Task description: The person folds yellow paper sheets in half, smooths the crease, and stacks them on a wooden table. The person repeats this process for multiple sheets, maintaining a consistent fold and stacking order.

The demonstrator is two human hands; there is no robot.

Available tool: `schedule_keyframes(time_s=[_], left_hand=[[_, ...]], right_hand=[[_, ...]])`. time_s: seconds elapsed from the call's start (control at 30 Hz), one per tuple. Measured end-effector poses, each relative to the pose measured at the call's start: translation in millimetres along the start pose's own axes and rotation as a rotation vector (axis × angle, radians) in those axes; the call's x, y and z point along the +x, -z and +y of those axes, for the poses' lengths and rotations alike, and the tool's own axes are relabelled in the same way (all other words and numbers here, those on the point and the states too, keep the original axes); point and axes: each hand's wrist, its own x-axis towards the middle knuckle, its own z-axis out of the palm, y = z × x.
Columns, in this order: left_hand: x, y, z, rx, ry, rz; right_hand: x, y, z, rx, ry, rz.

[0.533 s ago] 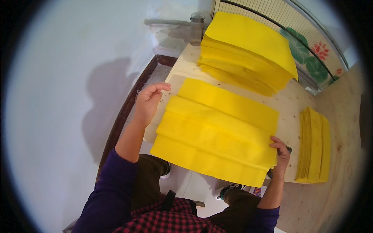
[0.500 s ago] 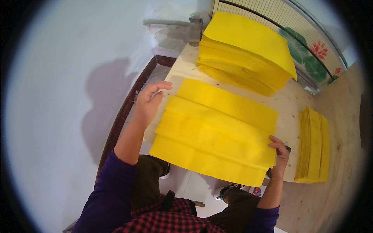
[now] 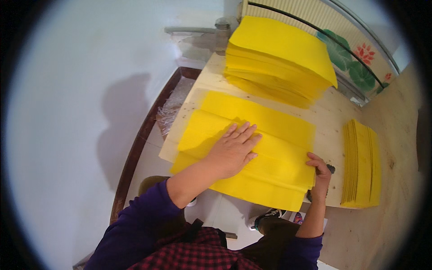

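Observation:
A yellow sheet, soft like paper or thin non-woven cloth, lies in front of me with fold lines running across it. Its near edge hangs past the edge of the wooden table. My left hand rests flat on its middle, palm down and fingers spread. At the sheet's right edge, my right hand has its fingers curled over the border; the thumb is hidden. A small dark object shows behind the right hand, too covered to name.
On the wooden table, a tall stack of yellow sheets stands at the back. Folded yellow sheets stand in a bundle at the right, near a wooden panel. A clear jar sits at the back left, by the wall.
My left hand has come down from the sheet's far left corner onto its middle, moving right and toward me. The right hand stays at the right edge.

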Motion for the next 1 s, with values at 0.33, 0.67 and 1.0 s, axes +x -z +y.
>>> schedule_keyframes(time_s=[0.33,0.67,1.0], left_hand=[[-0.6,-4.1,-1.7,0.05,0.01,0.008],[-4.0,3.4,2.9,0.042,0.006,0.036],[-2.9,7.1,3.6,0.076,0.005,0.039]], right_hand=[[-6.9,12.6,-5.9,0.079,0.068,0.078],[-2.0,-5.7,-13.0,0.614,-0.213,0.082],[-10.9,-16.8,-23.6,0.079,-0.077,-0.075]])
